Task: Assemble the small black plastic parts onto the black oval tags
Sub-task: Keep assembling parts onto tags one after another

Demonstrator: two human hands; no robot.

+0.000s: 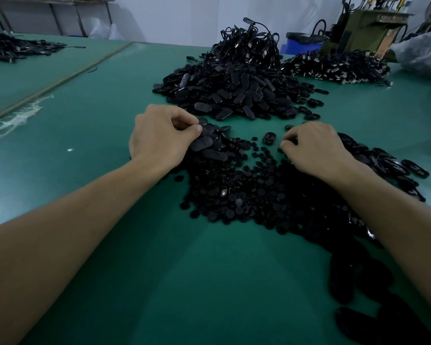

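Note:
My left hand (pixel 159 138) has its fingers curled over a small heap of black oval tags (pixel 209 148) and pinches one between thumb and fingers. My right hand (pixel 316 148) rests with curled fingers on the table beside a single oval tag (pixel 269 138); whether its fingertips hold a small part is hidden. Between and below my hands spreads a wide layer of small round black plastic parts (pixel 246 192). More oval pieces (pixel 388 165) lie under and right of my right wrist.
A tall mound of oval tags (pixel 234 95) topped with black cords (pixel 249 43) stands behind my hands on the green table (pixel 97 115). Another black pile (pixel 339 67) lies at the back right, near a machine (pixel 363 28). A further pile (pixel 15 49) sits far left.

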